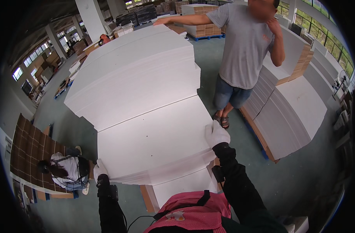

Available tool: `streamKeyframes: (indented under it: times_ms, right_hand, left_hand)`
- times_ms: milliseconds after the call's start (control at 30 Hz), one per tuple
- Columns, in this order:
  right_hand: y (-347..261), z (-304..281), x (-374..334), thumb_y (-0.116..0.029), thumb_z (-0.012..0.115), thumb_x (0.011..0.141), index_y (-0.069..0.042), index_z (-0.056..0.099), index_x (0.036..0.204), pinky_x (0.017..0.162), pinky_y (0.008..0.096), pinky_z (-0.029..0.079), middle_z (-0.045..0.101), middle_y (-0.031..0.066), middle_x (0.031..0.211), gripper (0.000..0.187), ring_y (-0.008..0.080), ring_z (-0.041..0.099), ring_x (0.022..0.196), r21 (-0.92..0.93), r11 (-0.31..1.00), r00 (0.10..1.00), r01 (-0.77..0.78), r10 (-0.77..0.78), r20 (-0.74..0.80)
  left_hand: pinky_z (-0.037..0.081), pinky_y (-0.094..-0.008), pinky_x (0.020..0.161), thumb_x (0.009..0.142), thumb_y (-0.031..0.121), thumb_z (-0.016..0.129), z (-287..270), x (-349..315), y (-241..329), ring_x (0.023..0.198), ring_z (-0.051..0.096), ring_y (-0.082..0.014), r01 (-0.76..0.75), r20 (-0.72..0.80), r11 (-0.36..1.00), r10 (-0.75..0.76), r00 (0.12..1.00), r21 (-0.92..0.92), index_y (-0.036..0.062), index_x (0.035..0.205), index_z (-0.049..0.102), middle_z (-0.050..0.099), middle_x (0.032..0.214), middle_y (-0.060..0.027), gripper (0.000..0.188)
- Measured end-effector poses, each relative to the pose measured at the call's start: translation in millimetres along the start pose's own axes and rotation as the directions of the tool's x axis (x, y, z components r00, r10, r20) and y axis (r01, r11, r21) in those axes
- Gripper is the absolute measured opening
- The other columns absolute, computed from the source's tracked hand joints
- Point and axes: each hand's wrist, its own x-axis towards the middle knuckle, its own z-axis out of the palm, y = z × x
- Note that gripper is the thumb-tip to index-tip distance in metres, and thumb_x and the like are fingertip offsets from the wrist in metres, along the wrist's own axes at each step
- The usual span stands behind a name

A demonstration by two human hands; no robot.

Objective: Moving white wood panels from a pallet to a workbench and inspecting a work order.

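Both outstretched, left hand (100,170) and right hand (218,134) touch a white panel (131,145) (undersides hidden; can't tell the grip's state).

Under me spreads a smooth grey-green floor (278,184). Right in front of me, a stepped stack of flat white rectangular boards (150,143) stands over it, its base mostly hidden from me. To my right, a brown flat base layer (259,134) above a blue pallet (265,154) bears a pile of large white panels (290,116). Farther off, another blue pallet (209,37) carries brown-edged boards (208,30).
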Motion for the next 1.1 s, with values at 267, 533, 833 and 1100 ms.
streamKeyframes:
  times_ms: [267,533,833,1100]
  right_hand:
    - [-3.0,0.3,-6.9,-0.037,0.044,0.089,-0.004,0.052,0.097,0.064,0.0505,0.048,0.064,0.0203,0.078,0.035,0.0394,0.063,0.071,0.005,1.0,0.998,-0.013,0.012,0.058]
    - [-2.0,8.7,-3.8,-0.036,0.043,0.089,-0.005,0.052,0.099,0.062,0.0507,0.049,0.065,0.0204,0.079,0.034,0.0386,0.063,0.07,0.006,1.0,1.0,0.027,-0.027,0.0]
    - [0.4,-1.4,-22.5,-0.04,0.042,0.089,-0.007,0.055,0.108,0.074,0.0479,0.048,0.065,0.0206,0.092,0.041,0.0392,0.062,0.086,0.008,0.998,0.995,-0.059,0.059,0.078]
    - [-13.3,1.1,-18.8,-0.041,0.042,0.089,-0.008,0.056,0.107,0.075,0.05,0.048,0.065,0.0218,0.089,0.04,0.0398,0.063,0.084,-0.005,0.999,0.996,-0.047,0.048,0.072]
  left_hand:
    - [0.045,-0.0444,0.085,0.092,0.058,0.031,-1.1,-3.4,-6.7,0.098,0.06,-0.041,0.005,-0.007,1.0,-0.005,1.0,0.02,-0.0043,0.104,0.064,0.064,0.098,-0.026,0.071]
    - [0.044,-0.0449,0.087,0.092,0.056,0.03,0.9,0.5,-7.3,0.101,0.058,-0.0407,-0.004,-0.016,1.0,0.004,1.0,0.003,-0.0034,0.106,0.063,0.062,0.102,-0.026,0.069]
    - [0.042,-0.0445,0.092,0.09,0.055,0.036,8.4,-21.9,-21.1,0.107,0.054,-0.042,-0.018,-0.381,0.995,0.055,0.923,0.099,-0.0066,0.118,0.052,0.057,0.113,-0.0298,0.069]
    - [0.044,-0.0441,0.087,0.089,0.057,0.037,-13.7,-12.2,-10.3,0.101,0.058,-0.0402,0.032,-0.016,0.999,-0.033,0.999,-0.03,-0.0008,0.105,0.063,0.062,0.104,-0.025,0.065]
